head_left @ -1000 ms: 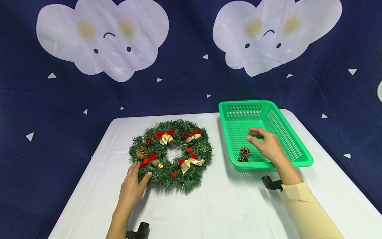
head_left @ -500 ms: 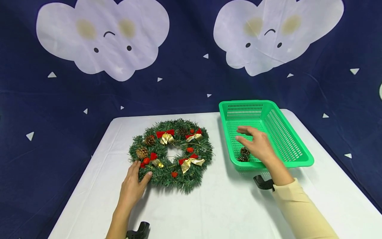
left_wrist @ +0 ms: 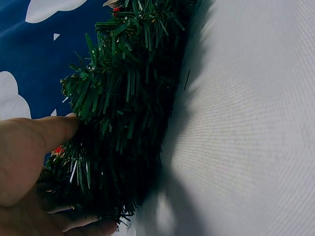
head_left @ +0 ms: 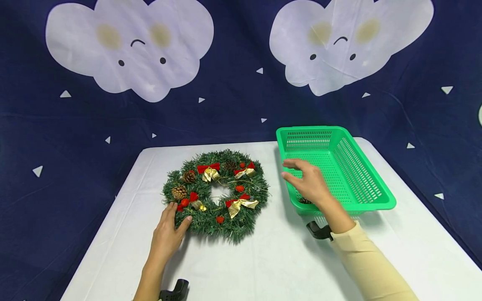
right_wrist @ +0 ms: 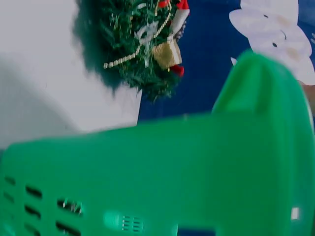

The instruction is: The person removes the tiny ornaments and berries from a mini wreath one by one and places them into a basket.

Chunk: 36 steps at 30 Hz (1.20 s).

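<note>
A green wreath (head_left: 241, 217) with red-and-gold bows, pine cones and red berries lies on the white table. My left hand (head_left: 167, 234) holds its front left edge, thumb on one side and fingers on the other; the left wrist view shows the thumb (left_wrist: 61, 130) against the green needles. My right hand (head_left: 310, 182) is in the air over the left rim of a green plastic basket (head_left: 348, 167). Its bent fingers and thumb stand apart, with nothing visible between them. Part of a dark pine cone (head_left: 305, 200) shows below that hand, inside the basket.
The basket's tall perforated wall (right_wrist: 147, 167) fills much of the right wrist view. White cloth covers the table (head_left: 241, 267), with bare cloth between wreath and basket and in front. A dark blue curtain (head_left: 233, 113) with clouds hangs behind.
My right hand has moved left across the basket, from above its middle to its left rim, and now covers one of the pine cones. The left hand and wreath have stayed put.
</note>
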### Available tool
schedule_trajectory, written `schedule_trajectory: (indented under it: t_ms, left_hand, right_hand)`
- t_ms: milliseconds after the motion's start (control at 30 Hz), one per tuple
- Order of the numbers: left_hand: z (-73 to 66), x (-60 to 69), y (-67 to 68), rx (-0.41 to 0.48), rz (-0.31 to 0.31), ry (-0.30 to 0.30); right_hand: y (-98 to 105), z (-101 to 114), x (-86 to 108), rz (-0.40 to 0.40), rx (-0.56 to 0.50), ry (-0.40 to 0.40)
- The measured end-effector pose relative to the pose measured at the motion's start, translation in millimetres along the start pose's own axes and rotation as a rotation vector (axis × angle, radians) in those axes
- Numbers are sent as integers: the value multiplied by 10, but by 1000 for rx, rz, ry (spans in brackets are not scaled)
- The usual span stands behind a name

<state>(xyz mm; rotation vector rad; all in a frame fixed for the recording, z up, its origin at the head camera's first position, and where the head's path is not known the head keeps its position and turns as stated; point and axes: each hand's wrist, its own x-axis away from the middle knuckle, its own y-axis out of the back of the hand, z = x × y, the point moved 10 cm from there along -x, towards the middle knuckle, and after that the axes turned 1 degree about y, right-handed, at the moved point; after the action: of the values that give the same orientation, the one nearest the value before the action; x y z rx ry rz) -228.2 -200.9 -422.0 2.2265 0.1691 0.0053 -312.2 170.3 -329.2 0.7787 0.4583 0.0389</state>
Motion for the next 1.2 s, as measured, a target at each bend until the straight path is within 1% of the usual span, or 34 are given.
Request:
schedule_trajectory:
  t_ms: [167, 467, 800, 967, 1200]
  left_hand:
    - [-5, 3, 4, -2, 1, -4]
    - [4, 1, 1, -8, -4, -7]
    - [11, -4, -16, -2, 1, 2]
    - [4, -5, -13, -4, -2, -3]
    - [-1, -4, -10, -5, -4, -5]
  right_hand:
    - [-106, 68, -19, 21, -7, -21]
    - [-298, 205, -45, 30, -24, -9]
    - [-473, 401, -87, 36, -22, 49]
    - [-569, 463, -99, 55, -37, 51]
    - [-666, 564, -136, 52, -68, 74]
